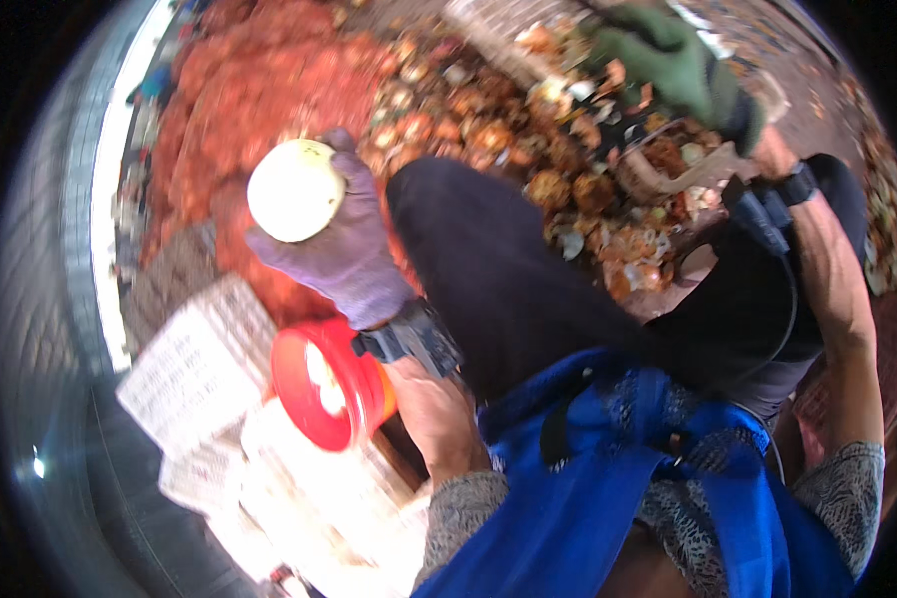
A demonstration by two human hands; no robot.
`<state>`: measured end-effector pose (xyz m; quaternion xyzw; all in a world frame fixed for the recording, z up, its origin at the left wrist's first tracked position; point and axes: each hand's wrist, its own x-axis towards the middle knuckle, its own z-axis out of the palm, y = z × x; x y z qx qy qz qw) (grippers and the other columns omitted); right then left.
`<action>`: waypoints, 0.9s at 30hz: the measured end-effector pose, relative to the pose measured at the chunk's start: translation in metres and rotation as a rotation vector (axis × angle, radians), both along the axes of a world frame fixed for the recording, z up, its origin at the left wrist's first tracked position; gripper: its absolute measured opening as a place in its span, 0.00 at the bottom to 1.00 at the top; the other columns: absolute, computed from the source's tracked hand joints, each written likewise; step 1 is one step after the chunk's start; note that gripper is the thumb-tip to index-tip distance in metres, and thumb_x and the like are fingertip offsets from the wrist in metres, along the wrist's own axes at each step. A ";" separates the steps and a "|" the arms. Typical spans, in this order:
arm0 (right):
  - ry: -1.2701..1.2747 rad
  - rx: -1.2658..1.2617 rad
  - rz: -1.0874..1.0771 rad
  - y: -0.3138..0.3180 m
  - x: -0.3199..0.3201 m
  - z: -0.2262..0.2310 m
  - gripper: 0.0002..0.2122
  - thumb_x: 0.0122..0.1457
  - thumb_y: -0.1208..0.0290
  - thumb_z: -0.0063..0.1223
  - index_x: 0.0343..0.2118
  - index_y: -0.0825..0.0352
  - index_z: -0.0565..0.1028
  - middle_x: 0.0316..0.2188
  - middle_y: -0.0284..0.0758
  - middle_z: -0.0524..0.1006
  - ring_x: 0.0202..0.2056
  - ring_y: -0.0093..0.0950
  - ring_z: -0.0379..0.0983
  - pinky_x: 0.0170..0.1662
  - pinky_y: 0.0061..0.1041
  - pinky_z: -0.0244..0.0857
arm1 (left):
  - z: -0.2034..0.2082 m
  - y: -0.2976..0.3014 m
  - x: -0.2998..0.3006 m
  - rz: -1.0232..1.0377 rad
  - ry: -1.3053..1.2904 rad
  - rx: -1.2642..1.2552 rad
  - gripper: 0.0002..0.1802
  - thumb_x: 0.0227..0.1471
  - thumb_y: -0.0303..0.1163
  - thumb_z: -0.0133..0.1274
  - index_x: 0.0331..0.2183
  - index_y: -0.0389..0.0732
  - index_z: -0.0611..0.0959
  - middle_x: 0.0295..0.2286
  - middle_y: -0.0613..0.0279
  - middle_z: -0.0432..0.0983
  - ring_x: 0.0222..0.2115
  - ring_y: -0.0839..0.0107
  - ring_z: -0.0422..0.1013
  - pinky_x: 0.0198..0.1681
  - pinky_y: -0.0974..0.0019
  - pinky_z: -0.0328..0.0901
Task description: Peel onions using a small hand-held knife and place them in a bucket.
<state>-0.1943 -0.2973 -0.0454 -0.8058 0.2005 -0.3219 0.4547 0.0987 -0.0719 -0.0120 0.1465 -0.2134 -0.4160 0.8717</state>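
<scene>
A pale, peeled onion (296,190) rests in my left hand (339,244), whose purple-gloved fingers curl round its far and near sides. Below that wrist stands a red bucket (314,389) with something white inside. My right hand (663,70), in a green glove, is at the upper right over loose onion skins (578,130). Its fingers are smeared and partly lost among the skins, so what it holds, if anything, does not show. Unpeeled brown onions (488,135) lie heaped between my two hands.
Red mesh sacks (269,100) fill the upper left. White printed sacks or packages (194,369) lie left of the bucket. My dark-trousered knee (468,219) rises between my hands. A device with a cable (762,214) is strapped near my right wrist. More skins (882,199) litter the far right.
</scene>
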 end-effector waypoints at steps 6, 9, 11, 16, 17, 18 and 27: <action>0.262 0.003 -0.161 0.022 -0.028 0.036 0.13 0.59 0.68 0.47 0.44 0.70 0.72 0.34 0.39 0.77 0.28 0.25 0.74 0.28 0.23 0.70 | -0.024 0.158 0.062 0.826 -0.135 0.425 0.36 0.37 0.43 0.63 0.46 0.36 0.72 0.47 0.49 0.68 0.48 0.51 0.64 0.53 0.38 0.58; 0.349 0.018 -0.160 0.060 -0.097 0.023 0.14 0.59 0.68 0.47 0.44 0.70 0.72 0.35 0.39 0.77 0.29 0.25 0.74 0.29 0.23 0.70 | -0.053 0.219 0.054 1.098 -0.381 0.921 0.28 0.48 0.43 0.56 0.47 0.38 0.72 0.45 0.51 0.69 0.48 0.55 0.65 0.46 0.42 0.67; 0.398 0.145 -0.179 0.086 -0.148 -0.005 0.14 0.59 0.67 0.47 0.44 0.70 0.72 0.36 0.39 0.77 0.30 0.25 0.74 0.30 0.24 0.70 | -0.043 0.298 0.069 1.054 -0.524 1.153 0.26 0.51 0.41 0.54 0.51 0.44 0.71 0.46 0.54 0.67 0.45 0.55 0.66 0.44 0.46 0.69; 0.481 0.194 -0.353 0.082 -0.221 -0.012 0.14 0.60 0.66 0.47 0.43 0.70 0.72 0.37 0.39 0.76 0.32 0.26 0.74 0.32 0.24 0.70 | -0.045 0.278 0.007 1.214 -0.269 1.316 0.19 0.50 0.32 0.54 0.44 0.37 0.75 0.41 0.55 0.72 0.39 0.60 0.71 0.39 0.57 0.71; 0.478 0.207 -0.352 0.083 -0.219 -0.019 0.14 0.60 0.66 0.47 0.43 0.70 0.72 0.38 0.39 0.76 0.32 0.26 0.74 0.33 0.24 0.70 | -0.046 0.279 -0.005 1.291 -0.464 1.312 0.18 0.49 0.31 0.54 0.42 0.33 0.76 0.38 0.55 0.75 0.38 0.63 0.72 0.40 0.61 0.70; 0.488 0.182 -0.376 0.082 -0.215 -0.008 0.14 0.60 0.65 0.47 0.43 0.70 0.72 0.38 0.39 0.76 0.33 0.26 0.74 0.33 0.24 0.70 | -0.063 0.267 -0.017 1.133 -0.534 1.252 0.14 0.50 0.31 0.52 0.38 0.32 0.78 0.32 0.54 0.76 0.32 0.64 0.74 0.36 0.63 0.70; 0.375 0.145 -0.375 0.066 -0.176 -0.001 0.15 0.61 0.63 0.47 0.43 0.70 0.72 0.41 0.39 0.75 0.36 0.26 0.74 0.37 0.25 0.70 | -0.318 0.264 0.006 0.812 -1.900 1.668 0.31 0.44 0.44 0.59 0.51 0.46 0.74 0.48 0.42 0.69 0.42 0.52 0.71 0.47 0.53 0.65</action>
